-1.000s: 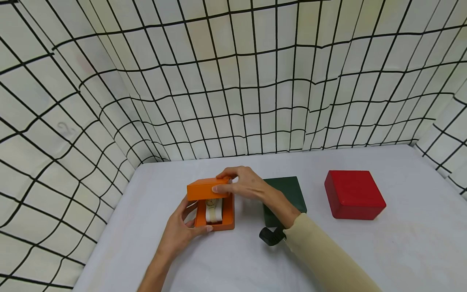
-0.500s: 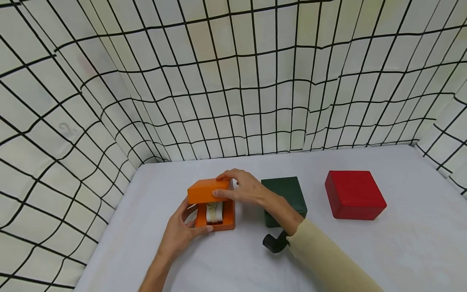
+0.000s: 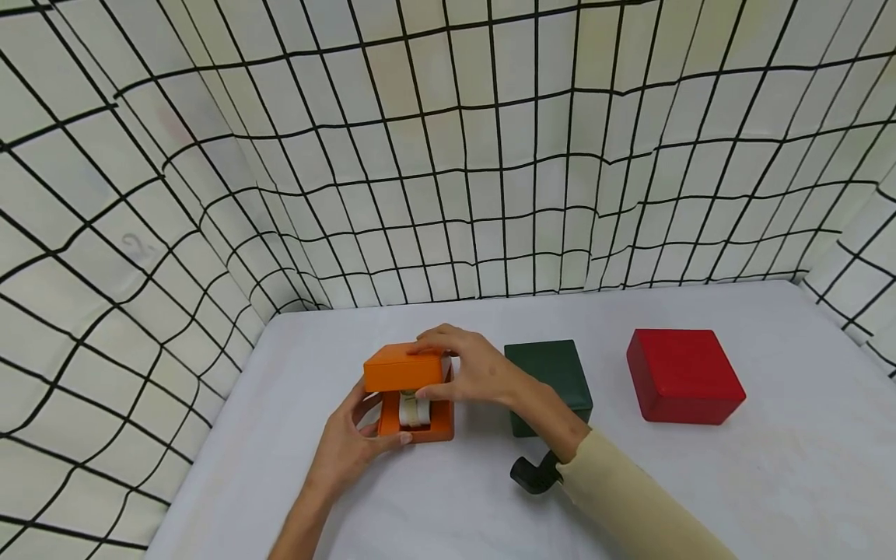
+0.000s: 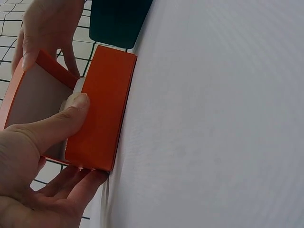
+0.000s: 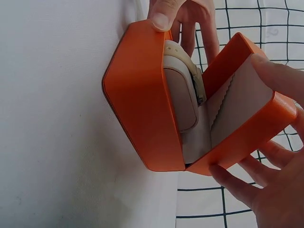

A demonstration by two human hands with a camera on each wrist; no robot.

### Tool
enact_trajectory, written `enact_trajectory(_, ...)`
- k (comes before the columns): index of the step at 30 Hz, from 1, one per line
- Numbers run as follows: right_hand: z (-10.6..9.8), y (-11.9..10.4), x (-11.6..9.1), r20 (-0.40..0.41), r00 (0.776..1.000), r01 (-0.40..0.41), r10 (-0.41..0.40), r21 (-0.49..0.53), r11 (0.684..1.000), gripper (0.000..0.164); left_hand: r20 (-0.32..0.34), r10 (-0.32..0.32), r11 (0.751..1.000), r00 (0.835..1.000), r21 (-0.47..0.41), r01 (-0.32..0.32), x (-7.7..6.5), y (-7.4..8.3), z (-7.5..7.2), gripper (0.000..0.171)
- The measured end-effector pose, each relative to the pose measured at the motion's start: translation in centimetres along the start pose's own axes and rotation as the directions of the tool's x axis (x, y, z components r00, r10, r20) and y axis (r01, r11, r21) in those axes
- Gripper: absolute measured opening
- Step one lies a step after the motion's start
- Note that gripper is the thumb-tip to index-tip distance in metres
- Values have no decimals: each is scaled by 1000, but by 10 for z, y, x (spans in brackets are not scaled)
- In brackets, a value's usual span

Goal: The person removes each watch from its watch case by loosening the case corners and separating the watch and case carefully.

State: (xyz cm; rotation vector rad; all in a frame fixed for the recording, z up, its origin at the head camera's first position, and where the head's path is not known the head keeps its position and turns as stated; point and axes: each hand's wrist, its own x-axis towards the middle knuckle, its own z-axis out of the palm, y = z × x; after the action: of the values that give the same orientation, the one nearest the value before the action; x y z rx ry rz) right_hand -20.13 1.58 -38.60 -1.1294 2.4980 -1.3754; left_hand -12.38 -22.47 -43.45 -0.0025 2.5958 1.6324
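An orange watch box (image 3: pixel 441 426) stands on the white cloth, its hinged lid (image 3: pixel 399 372) partly raised. Inside, a watch with a cream strap (image 5: pixel 184 53) is wrapped round a white cushion (image 5: pixel 179 95). My left hand (image 3: pixel 346 447) grips the box base from the left; in the left wrist view its thumb lies on the front rim and its fingers on the side. My right hand (image 3: pixel 483 373) holds the lid at its right side, the thumb (image 5: pixel 273 76) at the rim in the right wrist view. The lid hides the watch's face in the head view.
A dark green box (image 3: pixel 553 373) sits just right of the orange one, partly behind my right forearm. Farther right is a red box (image 3: pixel 686 376). A black device (image 3: pixel 535 474) is at my right wrist. White walls with a black grid (image 3: pixel 490 155) rise behind the table.
The lid has come down a little over the watch, covering more of it. My right thumb has shifted lower along the lid. My left hand stays on the base.
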Motion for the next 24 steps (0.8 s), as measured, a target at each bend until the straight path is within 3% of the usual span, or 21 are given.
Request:
enact_trajectory(12, 1, 1, -1, -49, 999, 20, -19, 30, 999, 49, 12, -58, 998, 998, -19, 58, 0, 6, -1, 99)
enact_trajectory(24, -2, -1, 0, -27, 999, 19, -19, 5, 1000, 51, 22, -78, 997, 997, 2, 78, -2, 8, 1, 94)
